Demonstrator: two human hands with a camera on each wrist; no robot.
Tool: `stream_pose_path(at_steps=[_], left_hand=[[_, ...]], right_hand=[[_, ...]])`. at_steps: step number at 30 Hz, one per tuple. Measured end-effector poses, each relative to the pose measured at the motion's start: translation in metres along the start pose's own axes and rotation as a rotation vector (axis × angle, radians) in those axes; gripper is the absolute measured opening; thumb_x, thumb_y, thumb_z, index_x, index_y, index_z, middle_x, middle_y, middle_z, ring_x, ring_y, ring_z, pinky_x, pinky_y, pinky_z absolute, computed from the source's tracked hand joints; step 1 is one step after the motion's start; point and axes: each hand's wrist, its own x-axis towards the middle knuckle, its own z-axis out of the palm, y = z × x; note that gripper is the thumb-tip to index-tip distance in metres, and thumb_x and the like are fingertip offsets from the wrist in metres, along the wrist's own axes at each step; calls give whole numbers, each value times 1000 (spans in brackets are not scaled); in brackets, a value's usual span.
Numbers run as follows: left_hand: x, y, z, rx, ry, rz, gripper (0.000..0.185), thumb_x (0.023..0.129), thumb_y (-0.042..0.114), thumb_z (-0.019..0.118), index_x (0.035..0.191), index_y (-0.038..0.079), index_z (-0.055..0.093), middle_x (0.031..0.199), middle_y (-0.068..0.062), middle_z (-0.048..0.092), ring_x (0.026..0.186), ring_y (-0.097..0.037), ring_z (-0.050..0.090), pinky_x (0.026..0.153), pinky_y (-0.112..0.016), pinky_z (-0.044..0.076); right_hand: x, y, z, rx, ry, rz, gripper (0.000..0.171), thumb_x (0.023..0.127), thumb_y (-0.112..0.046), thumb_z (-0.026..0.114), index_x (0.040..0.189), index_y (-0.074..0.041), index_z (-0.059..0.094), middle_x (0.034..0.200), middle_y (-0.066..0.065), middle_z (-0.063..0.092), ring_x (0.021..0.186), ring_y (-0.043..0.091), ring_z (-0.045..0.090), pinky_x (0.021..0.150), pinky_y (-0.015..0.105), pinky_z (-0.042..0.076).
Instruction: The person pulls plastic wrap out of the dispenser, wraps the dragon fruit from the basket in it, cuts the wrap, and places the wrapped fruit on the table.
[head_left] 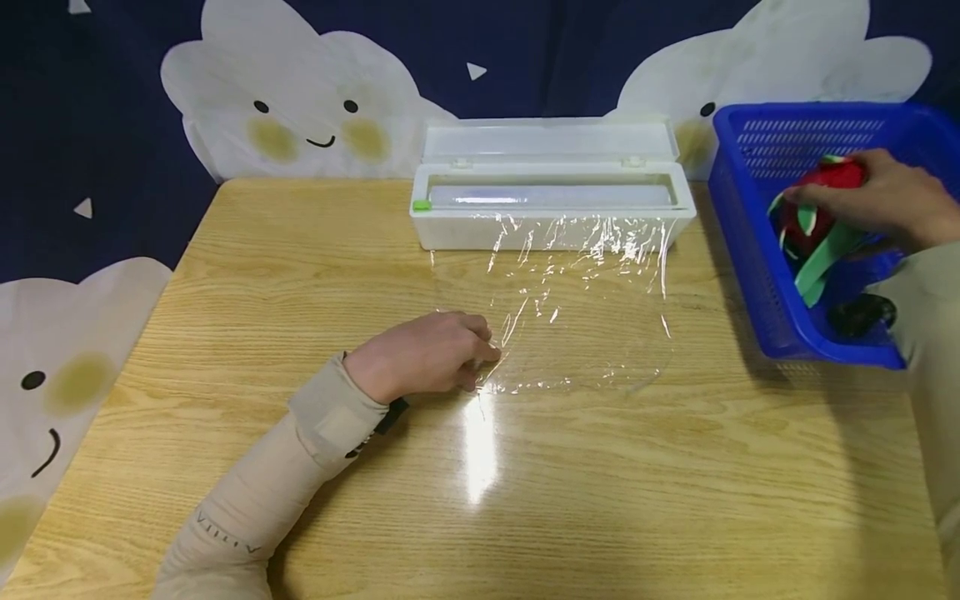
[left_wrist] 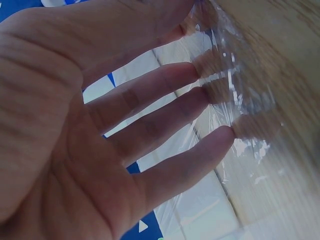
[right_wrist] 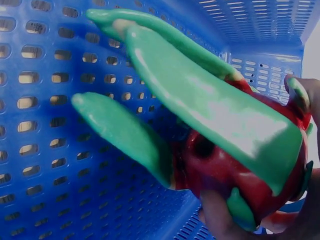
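A sheet of clear plastic wrap [head_left: 577,333] stretches from a white dispenser box [head_left: 431,233] toward the near side of the table. My left hand [head_left: 423,354] pinches its near left corner between thumb and index finger. In the left wrist view the other fingers [left_wrist: 165,152] reach out to the film. Over at the right, my right hand [head_left: 903,196] grips a dragon fruit [head_left: 828,179], red with long green scales, inside a blue basket [head_left: 750,275]. The right wrist view shows the fruit [right_wrist: 225,167] close to the perforated basket wall [right_wrist: 30,150], fingers around its lower end.
The dispenser's lid [head_left: 551,140] stands raised at the back, and a green slider [head_left: 422,205] sits on its left end. A dark rounded object [head_left: 862,315] lies in the basket near its front. Behind the wooden table [head_left: 300,250] hangs a navy cloth with white clouds [head_left: 300,75].
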Motion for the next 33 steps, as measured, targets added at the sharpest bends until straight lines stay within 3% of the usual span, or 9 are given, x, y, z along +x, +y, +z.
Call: stream_pose_path(at_steps=[4, 7, 9, 13, 16, 28, 33], left_hand=[[1, 0, 0, 3, -3, 5, 14, 85, 11, 83, 96, 14, 75, 95, -2, 69, 87, -13, 63, 82, -27, 59], [1, 1, 0, 4, -12, 8, 13, 85, 14, 83, 95, 14, 74, 93, -1, 68, 86, -13, 62, 81, -26, 59], [1, 2, -1, 7, -16, 7, 13, 85, 14, 83, 94, 14, 74, 91, -1, 67, 86, -12, 61, 81, -26, 58], [1, 3, -2, 5, -23, -3, 12, 86, 13, 83, 93, 15, 74, 91, -1, 67, 85, -12, 61, 80, -26, 58], [0, 3, -3, -4, -24, -11, 12, 86, 12, 83, 93, 15, 74, 91, -1, 67, 85, -12, 61, 81, -27, 59], [1, 3, -3, 18, -31, -8, 9, 87, 13, 82, 91, 15, 74, 94, -2, 69, 86, -14, 64, 83, -28, 60], [0, 4, -4, 13, -25, -16, 10, 86, 14, 83, 93, 15, 75, 95, -2, 69, 87, -14, 64, 83, -28, 60]], right_hand=[[2, 3, 0, 12, -1, 13, 117, 92, -78, 43, 163, 1, -7, 152, 48, 20, 121, 65, 39, 72, 68, 58], [1, 4, -1, 19, 5, 16, 118, 92, -77, 45, 163, 2, -6, 149, 48, 22, 117, 65, 42, 59, 60, 59], [-1, 3, -1, 19, 12, 18, 117, 92, -76, 46, 163, 1, -6, 149, 48, 22, 116, 65, 42, 58, 60, 59], [-4, -2, -2, -18, 31, 30, 115, 93, -76, 43, 163, 1, -5, 154, 47, 21, 121, 65, 40, 86, 72, 55], [-5, -4, -4, -39, 35, 43, 117, 92, -79, 42, 163, 1, -5, 154, 47, 21, 122, 64, 39, 97, 77, 47], [-9, -16, -10, -111, 67, -41, 114, 92, -78, 46, 164, -1, 3, 152, 47, 25, 123, 65, 35, 95, 79, 45], [-15, -21, -15, -123, 81, -28, 111, 93, -76, 45, 165, -2, 2, 152, 47, 24, 120, 65, 38, 90, 77, 48]])
